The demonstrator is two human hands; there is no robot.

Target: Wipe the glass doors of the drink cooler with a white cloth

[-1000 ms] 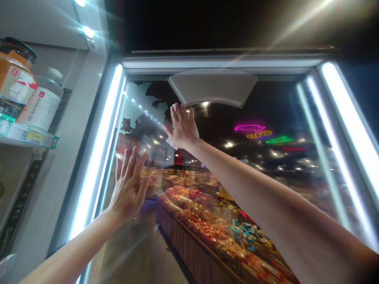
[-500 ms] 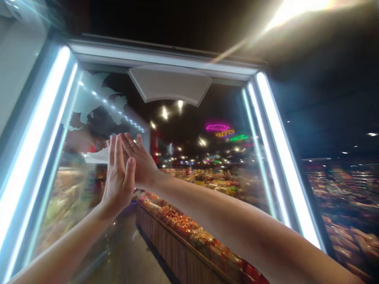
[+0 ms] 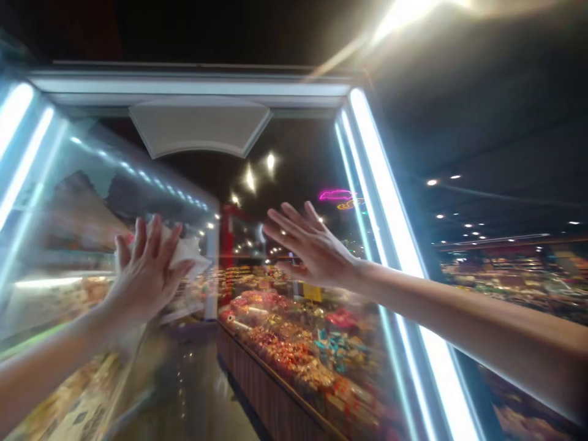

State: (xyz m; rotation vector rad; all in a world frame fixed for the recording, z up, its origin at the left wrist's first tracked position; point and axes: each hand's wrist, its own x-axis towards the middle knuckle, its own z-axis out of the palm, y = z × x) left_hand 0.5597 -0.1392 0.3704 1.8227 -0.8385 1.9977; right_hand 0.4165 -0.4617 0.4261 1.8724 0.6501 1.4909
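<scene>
I face the inside of a glass cooler door (image 3: 193, 87) with lit white strips along its frame. My left hand (image 3: 146, 266) presses a white cloth (image 3: 189, 252) flat against the left part of the glass, its fingers lying over the cloth. My right hand (image 3: 312, 245) is open, fingers stretched out and apart, holding nothing, at the glass near its middle. Both forearms reach forward from the bottom corners of the view.
A grey curved panel (image 3: 197, 125) sits at the top of the door. A bright vertical light strip (image 3: 390, 202) marks the door's right edge. Through the glass a long wooden display counter (image 3: 285, 367) of colourful packaged goods runs away, with neon signs (image 3: 337, 196) beyond.
The cloth has passed from my right hand, which held it high on the glass, to my left hand lower left. My right hand has come away to the right, and the view has swung right.
</scene>
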